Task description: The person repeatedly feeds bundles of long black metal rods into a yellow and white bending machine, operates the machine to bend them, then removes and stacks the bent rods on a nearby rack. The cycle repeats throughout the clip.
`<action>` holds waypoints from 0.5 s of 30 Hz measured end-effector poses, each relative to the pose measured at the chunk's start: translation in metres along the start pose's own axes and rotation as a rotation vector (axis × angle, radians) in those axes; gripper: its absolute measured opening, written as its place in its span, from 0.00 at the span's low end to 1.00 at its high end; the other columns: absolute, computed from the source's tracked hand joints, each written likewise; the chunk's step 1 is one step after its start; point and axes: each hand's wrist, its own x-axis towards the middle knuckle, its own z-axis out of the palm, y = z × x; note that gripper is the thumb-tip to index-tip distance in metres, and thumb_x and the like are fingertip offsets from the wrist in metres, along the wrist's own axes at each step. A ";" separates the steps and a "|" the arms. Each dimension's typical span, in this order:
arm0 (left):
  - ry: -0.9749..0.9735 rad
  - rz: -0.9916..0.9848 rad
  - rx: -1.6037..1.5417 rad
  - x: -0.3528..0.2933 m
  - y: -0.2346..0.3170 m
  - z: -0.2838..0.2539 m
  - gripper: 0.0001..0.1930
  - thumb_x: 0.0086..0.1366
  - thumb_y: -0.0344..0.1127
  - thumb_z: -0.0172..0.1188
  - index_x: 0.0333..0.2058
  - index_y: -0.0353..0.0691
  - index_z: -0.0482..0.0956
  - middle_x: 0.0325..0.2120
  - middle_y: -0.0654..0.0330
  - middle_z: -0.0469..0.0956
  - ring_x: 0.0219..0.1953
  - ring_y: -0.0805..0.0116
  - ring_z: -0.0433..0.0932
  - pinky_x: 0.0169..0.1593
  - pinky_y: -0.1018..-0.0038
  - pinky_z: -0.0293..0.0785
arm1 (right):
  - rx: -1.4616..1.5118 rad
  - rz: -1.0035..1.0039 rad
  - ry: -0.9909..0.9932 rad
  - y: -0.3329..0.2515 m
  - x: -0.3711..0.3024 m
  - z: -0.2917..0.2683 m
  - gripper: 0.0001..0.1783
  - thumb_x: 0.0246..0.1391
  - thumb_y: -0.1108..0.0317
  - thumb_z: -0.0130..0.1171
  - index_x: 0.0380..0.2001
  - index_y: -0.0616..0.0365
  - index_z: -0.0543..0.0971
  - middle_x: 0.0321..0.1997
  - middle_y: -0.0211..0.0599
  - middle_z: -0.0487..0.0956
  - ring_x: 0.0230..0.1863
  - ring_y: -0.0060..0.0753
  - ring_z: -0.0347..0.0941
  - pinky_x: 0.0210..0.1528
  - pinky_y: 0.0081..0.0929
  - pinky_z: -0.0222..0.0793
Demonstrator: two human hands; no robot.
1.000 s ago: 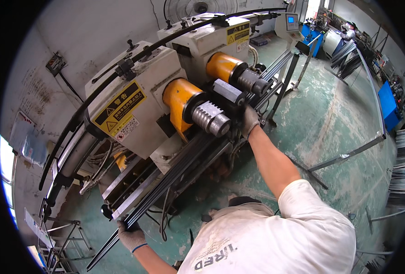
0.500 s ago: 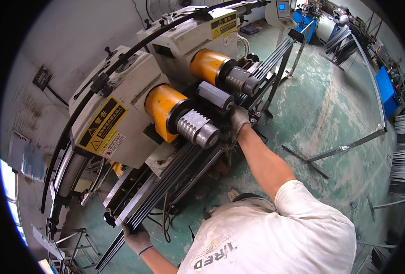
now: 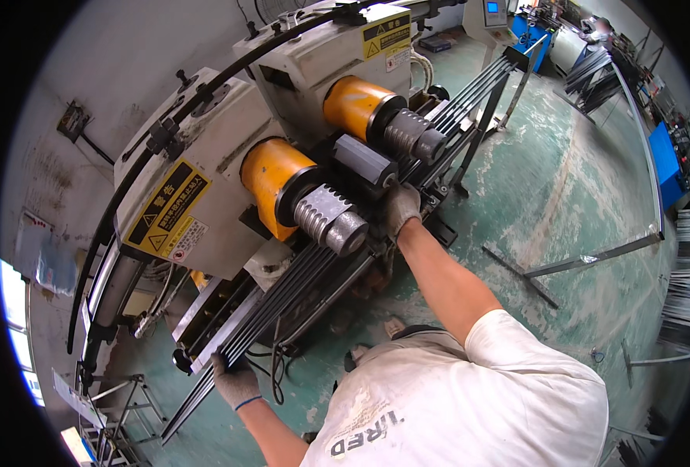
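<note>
A bundle of long, thin dark metal bars [image 3: 271, 307] runs slantwise through a large off-white machine [image 3: 205, 171], from the lower left to the upper right. Near its lower left end, my gloved left hand [image 3: 236, 383] is closed around the bars. My right hand [image 3: 402, 210], also gloved, reaches in at the machine's middle, just below a grey faceted cylinder [image 3: 364, 161]. Its fingers are mostly hidden in the dark gap beside the bars. Two orange cylinders with ridged metal ends, a nearer one [image 3: 279, 179] and a farther one [image 3: 360, 101], jut out above the bars.
A thick black hose [image 3: 119, 202] arches over the machine. Metal framing [image 3: 594, 257] stands on the green floor at right, with bar stacks [image 3: 687, 272] beyond it. A control box with a screen [image 3: 491, 19] stands behind. Another person [image 3: 596, 31] is at the far right back.
The view has shifted slightly. My left hand has moved a little up, toward the machine, with the bars still in its grasp. My right hand has shifted slightly left.
</note>
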 end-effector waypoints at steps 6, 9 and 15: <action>-0.036 -0.077 -0.006 -0.006 -0.039 0.036 0.13 0.80 0.40 0.66 0.53 0.38 0.89 0.55 0.55 0.90 0.59 0.55 0.87 0.68 0.54 0.81 | 0.005 0.251 0.087 -0.057 -0.031 0.009 0.24 0.76 0.49 0.65 0.51 0.63 0.85 0.49 0.39 0.89 0.47 0.37 0.85 0.49 0.38 0.79; -0.173 -0.018 -0.046 -0.010 -0.021 0.031 0.14 0.79 0.41 0.66 0.53 0.39 0.89 0.55 0.56 0.90 0.59 0.55 0.87 0.67 0.52 0.81 | 0.091 0.263 0.125 -0.102 -0.066 0.007 0.23 0.76 0.51 0.66 0.52 0.65 0.86 0.48 0.36 0.88 0.50 0.32 0.82 0.53 0.35 0.78; 0.000 0.100 -0.105 0.007 0.020 -0.008 0.13 0.81 0.36 0.62 0.52 0.33 0.88 0.51 0.53 0.91 0.58 0.53 0.88 0.68 0.53 0.83 | 0.001 0.226 0.104 -0.072 -0.087 -0.072 0.28 0.77 0.51 0.67 0.63 0.68 0.84 0.58 0.31 0.87 0.56 0.26 0.80 0.61 0.27 0.73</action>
